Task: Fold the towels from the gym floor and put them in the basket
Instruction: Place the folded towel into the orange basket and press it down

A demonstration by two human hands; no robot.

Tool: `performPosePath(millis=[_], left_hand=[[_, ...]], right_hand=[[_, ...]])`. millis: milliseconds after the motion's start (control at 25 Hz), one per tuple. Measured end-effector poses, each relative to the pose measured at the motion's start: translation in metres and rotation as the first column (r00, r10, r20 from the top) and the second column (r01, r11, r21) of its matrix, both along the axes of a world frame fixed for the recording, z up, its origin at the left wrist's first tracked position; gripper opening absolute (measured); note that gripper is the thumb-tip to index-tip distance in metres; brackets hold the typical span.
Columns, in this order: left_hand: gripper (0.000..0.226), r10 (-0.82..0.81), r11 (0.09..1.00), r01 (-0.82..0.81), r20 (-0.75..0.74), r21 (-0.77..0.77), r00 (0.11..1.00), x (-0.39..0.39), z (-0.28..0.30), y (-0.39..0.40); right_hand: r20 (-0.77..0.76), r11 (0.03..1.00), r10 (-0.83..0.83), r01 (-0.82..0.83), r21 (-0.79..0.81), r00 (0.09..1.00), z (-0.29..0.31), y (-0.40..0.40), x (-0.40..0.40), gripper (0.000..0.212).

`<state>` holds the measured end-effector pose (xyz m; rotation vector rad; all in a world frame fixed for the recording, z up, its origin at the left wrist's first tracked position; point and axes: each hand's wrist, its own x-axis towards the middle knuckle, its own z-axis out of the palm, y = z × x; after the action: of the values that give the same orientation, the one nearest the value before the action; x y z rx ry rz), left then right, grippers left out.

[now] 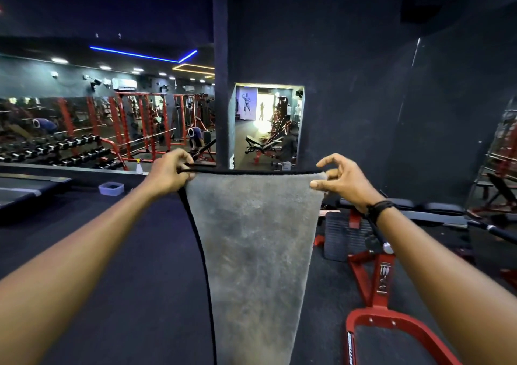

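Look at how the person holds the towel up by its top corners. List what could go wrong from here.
1. The right hand only pinches its corner of the grey towel with the fingertips; that light grip could slip and the towel drop.
2. The towel hangs close beside the red machine frame, so its free end might snag there.
3. No basket is in view, so carrying will be needed.

Dim gym, doorway glare, perhaps edge-warped

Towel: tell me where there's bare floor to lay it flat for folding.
The dark floor left of the towel is bare up to the small tub and the treadmill. To the right it is crowded: the red machine stands close by.
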<state>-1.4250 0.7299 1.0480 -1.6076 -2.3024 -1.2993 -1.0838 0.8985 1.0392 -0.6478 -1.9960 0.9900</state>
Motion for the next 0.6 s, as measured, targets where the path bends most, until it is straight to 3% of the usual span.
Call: performPosePath(millis=[40, 120, 240, 280, 320, 400, 440, 480, 560, 600], left_hand=[[0.015, -0.083, 0.981, 0.078, -0.022, -0.175, 0.996, -0.003, -0.003, 0.001], [0.017, -0.247, 0.835, 0.241, 0.053, -0.494, 0.967, -0.004, -0.013, 0.002], [0.013, -0.311, 0.59, 0.403, 0.263, -0.7, 0.913, 0.004, -0.026, -0.001], [0.009, -0.347, 0.588, 0.48, 0.332, -0.651, 0.877, 0.009, -0.023, -0.002], [0.006, -0.383, 0.668, 0.554, 0.408, -0.497, 0.829, 0.011, -0.018, 0.0], [0.017, -0.489, 0.843, 0.527, 0.57, 0.111, 0.661, 0.021, -0.004, 0.003], [0.029, -0.547, 0.83, 0.462, 0.619, 0.313, 0.564, 0.028, -0.001, 0.007], [0.042, -0.555, 0.824, 0.453, 0.638, 0.339, 0.533, 0.036, -0.005, 0.009], [0.075, -0.453, 0.859, 0.5, 0.617, 0.109, 0.643, 0.052, -0.041, 0.014], [0.088, -0.394, 0.87, 0.492, 0.605, 0.003, 0.692, 0.052, -0.062, 0.017]], right_hand=[[0.082, 1.0, -0.002, 0.004, -0.021, 0.997, -0.006, 0.002, 0.001, 0.041], [0.277, 0.996, 0.055, -0.032, -0.088, 0.959, -0.02, 0.005, 0.004, 0.039], [0.477, 0.949, 0.234, -0.094, -0.3, 0.847, -0.026, -0.003, 0.014, 0.031], [0.476, 0.935, 0.275, -0.116, -0.336, 0.835, -0.019, -0.005, 0.019, 0.03], [0.411, 0.926, 0.282, -0.135, -0.351, 0.867, -0.009, -0.004, 0.023, 0.032], [0.068, 0.907, 0.261, -0.22, -0.359, 0.963, 0.014, 0.002, 0.03, 0.047], [-0.071, 0.89, 0.256, -0.264, -0.372, 0.964, 0.022, 0.004, 0.029, 0.051], [-0.065, 0.885, 0.265, -0.269, -0.381, 0.962, 0.019, 0.002, 0.026, 0.05], [0.152, 0.92, 0.212, -0.144, -0.366, 0.965, -0.014, -0.005, 0.011, 0.038], [0.184, 0.932, 0.152, -0.079, -0.353, 0.971, -0.033, -0.007, 0.008, 0.03]])
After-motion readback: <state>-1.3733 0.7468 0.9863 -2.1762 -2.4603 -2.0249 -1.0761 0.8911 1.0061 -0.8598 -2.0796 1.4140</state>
